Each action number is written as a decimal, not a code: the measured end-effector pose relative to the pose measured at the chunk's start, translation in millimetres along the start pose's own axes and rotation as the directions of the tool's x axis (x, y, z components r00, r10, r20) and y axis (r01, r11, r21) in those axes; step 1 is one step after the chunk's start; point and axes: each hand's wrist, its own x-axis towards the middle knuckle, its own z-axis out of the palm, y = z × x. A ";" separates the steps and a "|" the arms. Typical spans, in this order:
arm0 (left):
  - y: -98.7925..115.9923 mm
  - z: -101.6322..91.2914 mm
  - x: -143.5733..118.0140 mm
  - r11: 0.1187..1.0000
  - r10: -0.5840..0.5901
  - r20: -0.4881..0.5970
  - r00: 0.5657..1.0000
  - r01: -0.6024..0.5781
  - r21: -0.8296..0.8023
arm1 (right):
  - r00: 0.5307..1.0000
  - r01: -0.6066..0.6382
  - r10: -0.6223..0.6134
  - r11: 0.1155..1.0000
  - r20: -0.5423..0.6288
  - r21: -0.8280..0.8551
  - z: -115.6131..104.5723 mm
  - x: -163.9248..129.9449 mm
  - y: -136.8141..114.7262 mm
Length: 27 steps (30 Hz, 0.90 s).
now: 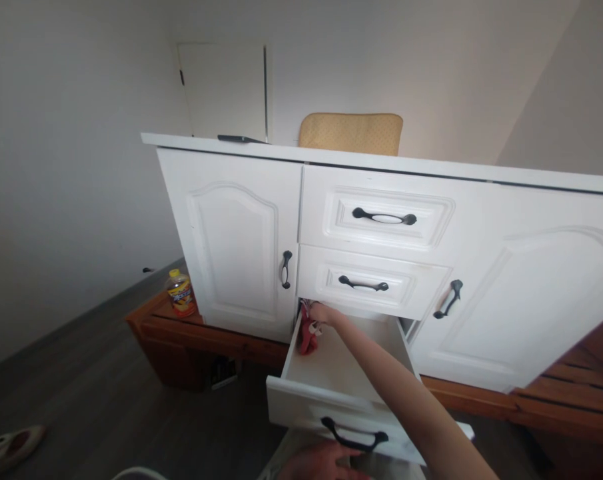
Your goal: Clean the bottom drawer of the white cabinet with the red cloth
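Grip-wise, your right hand (322, 313) was closed on the red cloth (308, 335) at the back left corner of the pulled-out bottom drawer (338, 363), not yet lifted clear, while your left hand (317, 461) rested loose below the drawer's black handle (354, 437).

A home room: white sideboard (381, 267) with drawers, wood-look floor (81, 387), plain walls.
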 end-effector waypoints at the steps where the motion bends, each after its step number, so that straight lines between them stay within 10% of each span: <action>1: -5.4 -0.3 1.6 0.998 -0.029 0.001 1.000 0.030 -0.056 | 0.995 -0.015 0.018 0.999 0.099 -0.033 2.3 -4.6 2.4; 6: -13.6 0.6 12.2 0.968 -0.118 -0.024 0.993 0.109 -0.226 | 0.845 0.030 0.049 0.990 0.532 -0.138 38.8 -29.4 -11.4; 10: -5.6 4.6 6.3 0.965 -0.118 -0.012 0.993 0.112 -0.239 | 0.750 0.160 0.006 0.968 0.661 -0.191 66.3 -36.9 -37.8; 14: -2.6 4.0 0.1 0.965 -0.134 -0.001 0.991 0.130 -0.226 | 0.747 0.196 0.019 0.949 0.665 -0.246 60.1 -52.8 -22.4; 23: -6.5 -2.7 4.4 0.969 -0.076 0.062 0.995 0.089 -0.232 | 0.825 -0.053 0.342 0.840 0.451 -0.539 29.1 -187.7 114.1; 27: -4.9 6.4 3.3 0.963 -0.101 -0.005 0.995 0.096 -0.252 | 0.865 -0.013 0.304 0.808 0.399 -0.588 23.2 -199.5 126.0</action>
